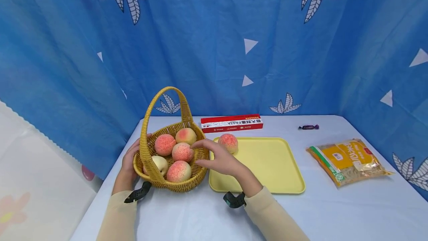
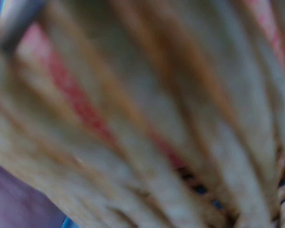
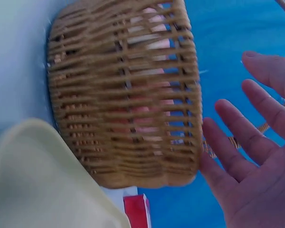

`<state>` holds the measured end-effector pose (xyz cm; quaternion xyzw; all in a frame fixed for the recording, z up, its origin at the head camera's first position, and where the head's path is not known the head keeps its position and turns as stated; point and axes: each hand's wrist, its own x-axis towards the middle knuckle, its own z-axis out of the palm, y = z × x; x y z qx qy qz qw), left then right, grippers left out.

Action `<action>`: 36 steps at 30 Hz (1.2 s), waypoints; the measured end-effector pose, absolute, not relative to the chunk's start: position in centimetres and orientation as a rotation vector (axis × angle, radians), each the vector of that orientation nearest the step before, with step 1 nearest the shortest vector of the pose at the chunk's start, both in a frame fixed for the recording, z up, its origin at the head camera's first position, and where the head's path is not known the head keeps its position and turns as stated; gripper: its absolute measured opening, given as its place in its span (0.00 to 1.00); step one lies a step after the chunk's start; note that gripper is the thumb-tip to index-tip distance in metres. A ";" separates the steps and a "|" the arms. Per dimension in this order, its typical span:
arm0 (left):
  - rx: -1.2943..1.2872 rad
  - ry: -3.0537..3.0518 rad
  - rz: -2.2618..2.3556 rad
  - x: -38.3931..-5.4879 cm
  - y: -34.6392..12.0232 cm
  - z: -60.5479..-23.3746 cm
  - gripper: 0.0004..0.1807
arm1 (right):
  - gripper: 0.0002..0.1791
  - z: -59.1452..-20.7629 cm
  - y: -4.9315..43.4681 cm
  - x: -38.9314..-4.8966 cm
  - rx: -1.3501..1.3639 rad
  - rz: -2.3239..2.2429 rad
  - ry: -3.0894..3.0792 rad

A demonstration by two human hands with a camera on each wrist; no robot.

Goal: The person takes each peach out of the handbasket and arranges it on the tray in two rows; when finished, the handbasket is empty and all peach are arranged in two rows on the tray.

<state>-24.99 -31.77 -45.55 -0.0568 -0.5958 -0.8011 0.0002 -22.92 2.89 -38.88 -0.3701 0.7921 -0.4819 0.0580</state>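
Observation:
A wicker basket (image 1: 187, 186) with a tall arched handle stands at the left of the table, its weave filling the left wrist view. In it lie several pink-and-yellow peaches (image 1: 178, 171) and a pale yellow fruit (image 1: 160, 164), partly behind the handle. My left hand (image 1: 129, 159) holds the basket's left side at the rim, its fingers partly hidden by the handle and wall. Over the right rim is my right hand (image 1: 220, 158), fingers spread and nothing in them; the right wrist view shows the fingers (image 3: 247, 130) extended past the rim.
A yellow tray (image 1: 267, 166) lies right of the basket, with one peach (image 1: 228, 143) at its back left corner. Behind it is a red pasta box (image 1: 232, 123). Farther right are a purple-wrapped candy (image 1: 308, 127) and an orange-yellow food bag (image 1: 349, 161). Blue curtains enclose the table.

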 end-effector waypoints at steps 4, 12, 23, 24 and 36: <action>-0.197 -1.859 -2.506 -24.9 -31.8 -45.7 0.24 | 0.25 -38.9 1.9 -22.7 -1.147 -1.420 2.351; -0.121 -1.892 -2.507 -24.6 -31.4 -45.6 0.26 | 0.29 -39.1 -0.1 -22.8 -1.311 -1.109 2.384; -0.149 -1.856 -2.536 -24.4 -31.2 -44.9 0.25 | 0.36 -38.3 -1.0 -23.8 -1.314 -0.660 2.539; -0.147 -1.855 -2.540 -24.4 -31.2 -44.9 0.25 | 0.36 -38.3 -1.0 -23.9 -1.308 -0.645 2.536; -0.150 -1.859 -2.537 -24.5 -31.3 -44.8 0.26 | 0.36 -38.0 -1.8 -24.8 -1.323 -0.464 2.537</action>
